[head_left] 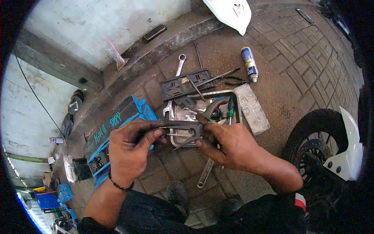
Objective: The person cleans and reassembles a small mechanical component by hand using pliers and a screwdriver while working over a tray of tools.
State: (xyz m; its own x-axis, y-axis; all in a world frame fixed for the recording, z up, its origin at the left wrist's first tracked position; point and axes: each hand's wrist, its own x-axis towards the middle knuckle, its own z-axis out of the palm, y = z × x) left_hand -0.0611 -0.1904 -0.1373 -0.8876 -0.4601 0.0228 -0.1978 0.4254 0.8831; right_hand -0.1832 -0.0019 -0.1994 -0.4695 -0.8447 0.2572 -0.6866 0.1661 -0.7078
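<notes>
Gripping a small part with pliers over the tray

Our left hand [128,150] clamps the slim dark metal piece [177,124]; our right hand [230,142] squeezes brown-handled pliers [204,117] on it (above the steel tray's [238,111] near edge); next, we judge, a steady twist.

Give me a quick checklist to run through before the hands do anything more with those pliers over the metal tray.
1. Left hand gripping one end of the dark metal part: ok.
2. Right hand holding the pliers: ok.
3. Pliers biting squarely on the part: cannot tell, fingers hide the tips.
4. Metal tray beneath to catch drops: ok.
5. Wrench lying on the floor near the knees: ok, within reach.
6. Spray can lying clear of the hands: ok.
</notes>
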